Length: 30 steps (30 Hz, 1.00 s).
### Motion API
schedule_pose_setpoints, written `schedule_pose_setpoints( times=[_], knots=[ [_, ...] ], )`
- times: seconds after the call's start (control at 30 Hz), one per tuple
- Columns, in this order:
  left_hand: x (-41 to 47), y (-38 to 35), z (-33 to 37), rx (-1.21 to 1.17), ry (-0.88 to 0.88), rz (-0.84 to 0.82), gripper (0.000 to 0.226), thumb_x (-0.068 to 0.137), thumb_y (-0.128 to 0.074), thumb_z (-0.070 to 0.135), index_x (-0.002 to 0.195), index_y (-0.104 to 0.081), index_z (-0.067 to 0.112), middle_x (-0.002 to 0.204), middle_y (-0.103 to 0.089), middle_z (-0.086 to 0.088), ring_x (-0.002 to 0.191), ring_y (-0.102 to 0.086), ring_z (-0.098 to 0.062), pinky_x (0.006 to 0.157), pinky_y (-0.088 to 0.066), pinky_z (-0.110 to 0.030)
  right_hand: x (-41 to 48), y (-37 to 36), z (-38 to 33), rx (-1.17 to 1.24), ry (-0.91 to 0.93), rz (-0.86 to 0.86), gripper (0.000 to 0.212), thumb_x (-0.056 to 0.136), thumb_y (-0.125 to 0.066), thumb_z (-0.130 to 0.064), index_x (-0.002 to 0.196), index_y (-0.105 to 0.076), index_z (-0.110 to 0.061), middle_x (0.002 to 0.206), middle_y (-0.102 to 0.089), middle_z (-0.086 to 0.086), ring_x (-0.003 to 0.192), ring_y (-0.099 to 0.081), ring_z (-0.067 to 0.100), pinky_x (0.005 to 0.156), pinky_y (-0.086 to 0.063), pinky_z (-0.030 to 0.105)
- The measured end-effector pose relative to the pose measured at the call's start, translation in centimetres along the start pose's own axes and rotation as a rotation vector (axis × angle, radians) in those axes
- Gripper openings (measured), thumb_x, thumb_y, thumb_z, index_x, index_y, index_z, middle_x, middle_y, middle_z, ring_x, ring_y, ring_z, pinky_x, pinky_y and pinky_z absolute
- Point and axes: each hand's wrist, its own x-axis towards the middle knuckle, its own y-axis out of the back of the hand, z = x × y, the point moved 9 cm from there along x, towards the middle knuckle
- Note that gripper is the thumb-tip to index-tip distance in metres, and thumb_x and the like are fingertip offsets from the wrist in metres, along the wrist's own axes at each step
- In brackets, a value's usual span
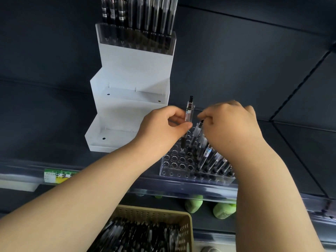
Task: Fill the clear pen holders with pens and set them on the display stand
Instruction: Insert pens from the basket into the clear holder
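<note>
Your left hand [163, 128] is curled narrow, thumb and fingertips pinching one pen [189, 110] near its middle. The pen stands almost upright, tip down, over the open holes of the clear pen holder [174, 160]. Just to the right, your right hand [231, 124] is also curled, its fingertips pinching the top end of a second pen [197, 131] that leans in the holder. The holder lies right below both hands: its left holes are bare, and a row of pens [214, 160] leans in its right part, under your right wrist.

The holder sits at the front edge of a dark shelf [45, 115]. To its left, behind your left hand, stands the white stepped display stand [131, 99], with a filled holder [136, 40] on its top step. A green price label [60, 176] is on the shelf's front rail at far left. A tan basket [187, 226] of pens sits below, between your forearms.
</note>
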Motion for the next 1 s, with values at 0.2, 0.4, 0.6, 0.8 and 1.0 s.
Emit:
schedule_pose_setpoints(
  times=[0.2,0.4,0.6,0.8,1.0],
  knots=[
    [-0.2,-1.1,0.1,-0.017,-0.025,-0.023,0.016,0.078,-0.075,0.022,0.081,-0.062,0.032,0.075,-0.064,0.016,0.071,-0.061,0.003,0.066,-0.048,-0.008,-0.2,0.0,0.0,0.004,0.012,-0.013,0.034,0.089,-0.041,-0.015,0.103,-0.067,-0.029,0.109,-0.066,-0.004,0.112,-0.045,0.021,0.086,-0.026,0.035],
    [-0.3,-1.9,0.4,-0.011,-0.048,-0.026,0.018,0.077,-0.075,0.019,0.086,-0.063,0.029,0.08,-0.065,0.013,0.073,-0.062,0.0,0.069,-0.048,-0.009,-0.3,0.7,0.8,0.096,-0.025,0.05,0.035,0.089,-0.04,-0.015,0.106,-0.067,-0.03,0.111,-0.066,-0.003,0.112,-0.046,0.022,0.089,-0.028,0.033],
    [-0.4,-3.1,-0.1,0.047,-0.049,-0.062,0.018,0.079,-0.074,0.017,0.094,-0.068,0.024,0.085,-0.069,0.011,0.08,-0.064,-0.003,0.073,-0.048,-0.01,-0.6,0.5,1.2,0.132,-0.031,0.03,0.032,0.087,-0.044,-0.015,0.104,-0.069,-0.026,0.11,-0.067,-0.001,0.113,-0.047,0.024,0.092,-0.031,0.034],
    [-0.4,-4.1,-1.3,0.164,-0.024,-0.105,0.016,0.08,-0.073,0.022,0.094,-0.065,0.024,0.082,-0.067,0.013,0.078,-0.062,0.0,0.072,-0.046,-0.008,-0.5,0.3,1.9,0.161,-0.043,0.051,0.036,0.09,-0.041,-0.013,0.107,-0.068,-0.028,0.111,-0.067,-0.002,0.112,-0.048,0.023,0.096,-0.035,0.035],
    [-0.5,-4.9,-2.6,0.229,0.018,-0.146,0.013,0.082,-0.071,0.026,0.092,-0.062,0.027,0.084,-0.064,0.016,0.08,-0.06,0.001,0.071,-0.043,-0.006,-0.5,0.0,2.0,0.215,-0.034,0.062,0.036,0.089,-0.041,-0.01,0.105,-0.07,-0.024,0.107,-0.068,-0.001,0.11,-0.051,0.024,0.097,-0.038,0.038]
  ],
)
